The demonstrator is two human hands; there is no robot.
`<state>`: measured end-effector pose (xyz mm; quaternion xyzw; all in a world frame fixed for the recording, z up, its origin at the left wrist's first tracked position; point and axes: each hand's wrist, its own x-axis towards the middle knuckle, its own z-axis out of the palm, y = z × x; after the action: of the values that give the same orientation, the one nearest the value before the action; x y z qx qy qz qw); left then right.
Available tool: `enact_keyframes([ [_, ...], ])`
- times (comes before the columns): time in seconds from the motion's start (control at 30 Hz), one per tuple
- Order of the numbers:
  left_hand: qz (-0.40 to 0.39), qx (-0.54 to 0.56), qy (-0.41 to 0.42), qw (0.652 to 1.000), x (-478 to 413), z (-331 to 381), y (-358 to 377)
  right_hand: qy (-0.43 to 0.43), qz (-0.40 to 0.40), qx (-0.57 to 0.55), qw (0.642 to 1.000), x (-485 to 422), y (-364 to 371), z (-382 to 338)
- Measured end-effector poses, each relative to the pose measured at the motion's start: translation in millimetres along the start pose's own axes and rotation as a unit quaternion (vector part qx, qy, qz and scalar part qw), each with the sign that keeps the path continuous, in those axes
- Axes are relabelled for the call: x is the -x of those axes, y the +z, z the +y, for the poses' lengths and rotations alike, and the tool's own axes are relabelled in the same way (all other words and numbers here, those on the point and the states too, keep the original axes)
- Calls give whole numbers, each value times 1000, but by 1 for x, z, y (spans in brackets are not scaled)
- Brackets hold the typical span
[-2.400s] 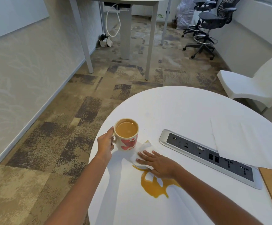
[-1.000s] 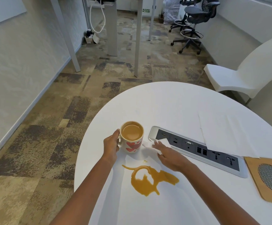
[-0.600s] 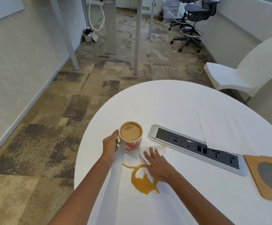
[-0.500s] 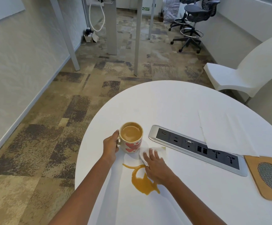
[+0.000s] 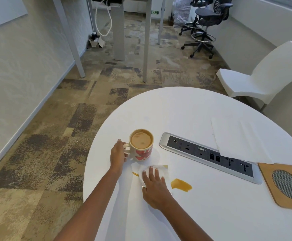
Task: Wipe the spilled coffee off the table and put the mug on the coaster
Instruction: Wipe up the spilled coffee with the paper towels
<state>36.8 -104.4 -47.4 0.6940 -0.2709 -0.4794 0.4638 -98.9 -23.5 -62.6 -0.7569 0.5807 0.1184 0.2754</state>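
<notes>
The left hand [image 5: 117, 155] is closed around the handle of the mug [image 5: 141, 145], fingers curled on the handle side and thumb up near the rim. The mug stands upright on the white round table [image 5: 176, 105] near its left edge, white with red heart shapes on its side and nearly full of milky coffee.

The right hand [image 5: 153, 186] lies flat, fingers spread, palm pressing a crumpled white paper napkin [image 5: 161, 171] onto the tabletop just on the near side of the mug. It grips nothing between fingers and thumb; it simply bears down on the napkin, whose far right corner is stained brown. A ring shows on one finger.

Two traces of spilled coffee are visible: a small sliver [image 5: 135, 174] at the napkin's left edge, and a larger amber puddle [image 5: 181, 184] just right of the right hand, apart from the napkin.

Farther right, a long silver and black power socket strip [image 5: 202, 152] is set into the table, running diagonally toward the near right. A sheet of white paper towel [image 5: 237, 138] lies over its far side (partly covering the sockets). The wooden coaster [image 5: 270, 174], with an oval mesh centre, sits at the right edge of the table, well apart from the mug, touching the end of the strip.

A white chair [image 5: 263, 77] stands beyond the table on the right.
</notes>
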Motion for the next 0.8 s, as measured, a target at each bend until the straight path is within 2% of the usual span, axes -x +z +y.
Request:
enact_keyframes([
  [0.17,105,-150,126,975,19,-24,-12,-46,7,20,999,8,7,5],
  [0.47,95,-374,250,888,59,-68,-30,-177,-5,104,979,27,14,38],
  [0.57,78,-417,241,873,68,-79,-34,-214,-26,132,968,30,9,49],
  [0.8,97,-433,229,866,100,-91,-37,-287,-73,196,935,37,-13,72],
])
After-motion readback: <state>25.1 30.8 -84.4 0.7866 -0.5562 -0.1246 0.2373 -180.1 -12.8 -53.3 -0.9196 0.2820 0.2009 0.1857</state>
